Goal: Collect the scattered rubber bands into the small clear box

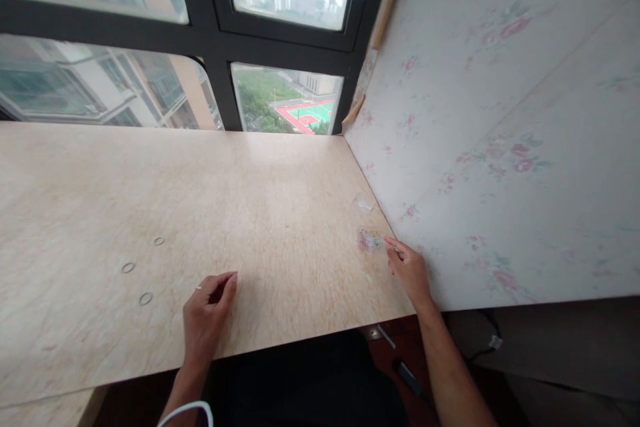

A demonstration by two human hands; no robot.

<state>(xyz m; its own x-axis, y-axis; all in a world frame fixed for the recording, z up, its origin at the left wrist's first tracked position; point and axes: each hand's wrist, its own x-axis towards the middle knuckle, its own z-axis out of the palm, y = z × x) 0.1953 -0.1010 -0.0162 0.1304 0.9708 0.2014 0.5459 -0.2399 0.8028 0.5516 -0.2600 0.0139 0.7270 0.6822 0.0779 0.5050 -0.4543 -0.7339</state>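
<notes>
My left hand (209, 307) rests on the stone-patterned tabletop (280, 200), its fingers curled and pressed together; what they hold, if anything, is hidden. At the right, my right hand (407, 267) has its fingertips pinched just beside a small clear box (369, 239) with colourful bits inside. Anything between those fingertips is too small to make out. Behind the box lies a clear plastic piece (363, 204). Three thin rings lie apart on the left: a back ring (159, 241), a middle ring (129, 267) and a front ring (145, 299).
A floral-papered wall (490, 147) borders the table's right side. Dark-framed windows (217, 47) stand along the back edge. Below the front edge are a dark cable (493, 330) and a dark object on the floor (410, 377).
</notes>
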